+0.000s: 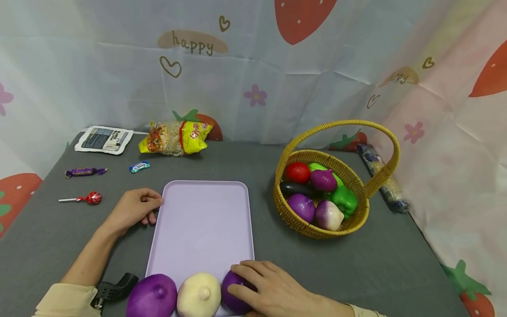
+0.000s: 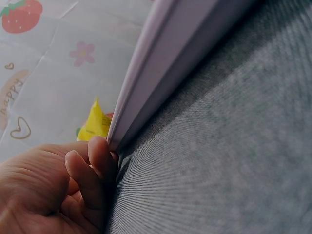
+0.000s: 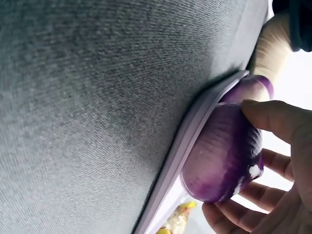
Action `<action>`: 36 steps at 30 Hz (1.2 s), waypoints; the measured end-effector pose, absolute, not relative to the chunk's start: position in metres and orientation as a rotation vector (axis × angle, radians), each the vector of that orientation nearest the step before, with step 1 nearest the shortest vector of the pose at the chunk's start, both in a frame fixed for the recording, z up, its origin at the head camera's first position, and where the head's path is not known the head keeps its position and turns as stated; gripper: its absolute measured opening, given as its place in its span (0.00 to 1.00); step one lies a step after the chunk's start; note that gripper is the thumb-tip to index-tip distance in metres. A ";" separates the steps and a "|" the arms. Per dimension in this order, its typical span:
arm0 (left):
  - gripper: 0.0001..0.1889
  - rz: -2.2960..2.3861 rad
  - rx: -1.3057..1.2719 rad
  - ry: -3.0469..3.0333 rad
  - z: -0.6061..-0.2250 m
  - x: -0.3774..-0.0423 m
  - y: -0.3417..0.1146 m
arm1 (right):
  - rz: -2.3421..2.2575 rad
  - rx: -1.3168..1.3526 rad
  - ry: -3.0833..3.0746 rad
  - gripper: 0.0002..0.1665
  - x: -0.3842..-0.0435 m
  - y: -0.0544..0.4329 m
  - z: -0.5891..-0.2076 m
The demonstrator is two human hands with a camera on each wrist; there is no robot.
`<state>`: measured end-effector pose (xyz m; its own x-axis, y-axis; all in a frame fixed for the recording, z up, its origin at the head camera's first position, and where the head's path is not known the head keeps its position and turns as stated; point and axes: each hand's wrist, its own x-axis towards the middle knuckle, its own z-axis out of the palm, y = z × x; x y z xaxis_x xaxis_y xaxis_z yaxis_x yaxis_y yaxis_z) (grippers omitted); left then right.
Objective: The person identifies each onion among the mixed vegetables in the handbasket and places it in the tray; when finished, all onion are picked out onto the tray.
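Note:
A pale lilac tray (image 1: 206, 220) lies lengthwise before me on the grey table. My left hand (image 1: 134, 209) pinches its left rim near the far corner; the left wrist view shows the fingertips (image 2: 100, 146) right at the tray's edge. Along the near end sit a large purple onion (image 1: 152, 295), a whitish onion (image 1: 199, 294) and a smaller dark purple onion (image 1: 234, 294). My right hand (image 1: 283, 290) grips this smaller one, and in the right wrist view thumb and fingers are spread around the purple onion (image 3: 219, 156), which rests inside the tray's rim.
Right of the tray stands a wicker basket (image 1: 281, 211) of vegetables with a tall handle. Behind the tray lie a yellow noodle bag (image 1: 174, 138) and a white pouch (image 1: 104, 140). Candies and a lollipop (image 1: 93, 198) are at left. A long wrapped packet (image 1: 382, 178) lies at the right edge.

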<state>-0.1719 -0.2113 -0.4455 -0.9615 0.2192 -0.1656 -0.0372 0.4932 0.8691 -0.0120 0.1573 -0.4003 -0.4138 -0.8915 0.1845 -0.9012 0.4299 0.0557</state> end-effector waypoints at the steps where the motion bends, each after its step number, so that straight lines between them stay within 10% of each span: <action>1: 0.19 1.456 0.154 2.484 -0.446 -0.172 -0.211 | 0.078 1.580 -2.494 0.30 -0.012 0.158 -0.401; 23: 0.20 1.467 0.165 2.469 -0.447 -0.173 -0.212 | 0.075 1.465 -2.494 0.34 -0.016 0.163 -0.392; 36: 0.20 1.483 0.165 2.471 -0.450 -0.174 -0.211 | 0.164 0.412 -2.812 0.35 -0.081 0.260 -0.344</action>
